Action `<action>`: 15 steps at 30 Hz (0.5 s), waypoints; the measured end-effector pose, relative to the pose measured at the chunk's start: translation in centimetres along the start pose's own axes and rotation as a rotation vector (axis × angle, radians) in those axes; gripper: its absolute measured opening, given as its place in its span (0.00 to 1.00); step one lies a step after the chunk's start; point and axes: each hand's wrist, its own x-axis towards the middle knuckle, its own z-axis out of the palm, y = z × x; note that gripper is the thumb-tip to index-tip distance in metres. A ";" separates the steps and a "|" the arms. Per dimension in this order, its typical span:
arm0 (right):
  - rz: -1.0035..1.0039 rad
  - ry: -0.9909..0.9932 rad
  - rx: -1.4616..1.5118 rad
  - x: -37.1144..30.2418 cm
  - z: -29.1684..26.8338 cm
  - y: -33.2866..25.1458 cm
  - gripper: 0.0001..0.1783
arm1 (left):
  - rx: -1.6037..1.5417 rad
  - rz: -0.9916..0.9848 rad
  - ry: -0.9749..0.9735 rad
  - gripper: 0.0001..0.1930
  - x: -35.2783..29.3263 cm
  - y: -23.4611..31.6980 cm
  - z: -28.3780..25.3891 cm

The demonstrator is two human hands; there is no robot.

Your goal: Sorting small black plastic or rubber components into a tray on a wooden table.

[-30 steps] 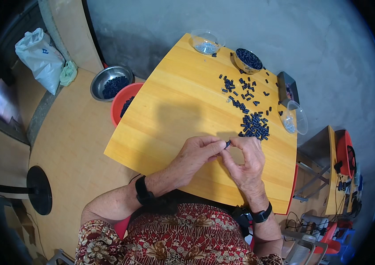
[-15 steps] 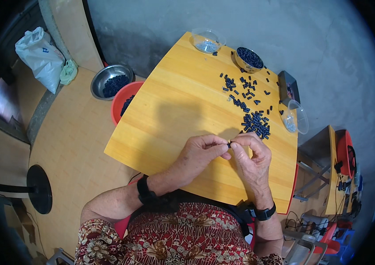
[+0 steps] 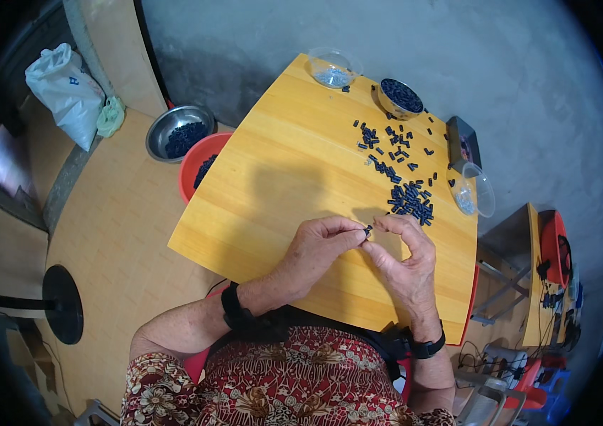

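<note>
On the tabletop, nearside of the pile, the right hand holds thumb and forefinger parted, while the left hand is pinching. Beyond the pile stands a well-filled bowl. The pinched black piece seems unfinished; whether the others are done, I cannot tell.

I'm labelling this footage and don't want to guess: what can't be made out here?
- Small black piece, head view: too small for detail, and partly covered by the left hand pinching it.
- Red basin, head view: the wooden table hides its right side and some of its contents.
- Pale bits in the far clear bowl, head view: too small to tell their shape.
- Glowing screen, head view: image blurred.
</note>
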 end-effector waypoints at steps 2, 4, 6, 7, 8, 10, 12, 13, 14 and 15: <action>-0.149 -0.045 -0.191 0.2 -0.1 -0.1 0.15 | 0.011 -0.010 -0.007 0.10 -0.1 0.3 -0.1; -0.194 -0.054 -0.255 0.1 -0.2 0.1 0.16 | 0.021 -0.021 -0.024 0.11 -0.2 0.3 0.0; -0.237 -0.063 -0.317 0.0 -0.1 0.3 0.17 | -0.007 -0.013 -0.031 0.11 -0.1 0.0 0.0; -0.263 -0.056 -0.340 0.0 -0.1 0.3 0.17 | -0.007 -0.014 -0.033 0.11 0.0 -0.1 -0.1; -0.289 -0.048 -0.364 0.0 -0.1 0.4 0.17 | -0.029 -0.037 -0.043 0.11 0.1 -0.2 -0.2; -0.292 -0.034 -0.369 -0.1 0.0 0.7 0.18 | -0.050 -0.058 -0.050 0.11 0.2 -0.1 -0.4; -0.295 -0.021 -0.375 -0.1 0.0 0.7 0.18 | -0.039 -0.110 -0.035 0.11 0.2 0.2 -0.4; -0.297 -0.023 -0.377 -0.1 0.0 0.6 0.18 | -0.039 -0.110 -0.035 0.11 0.1 0.4 -0.4; -0.299 -0.025 -0.379 -0.1 0.0 0.5 0.18 | -0.011 -0.096 -0.043 0.11 0.0 0.6 -0.3; -0.300 -0.025 -0.379 -0.1 0.0 0.5 0.18 | 0.016 -0.083 -0.052 0.11 0.0 0.7 -0.3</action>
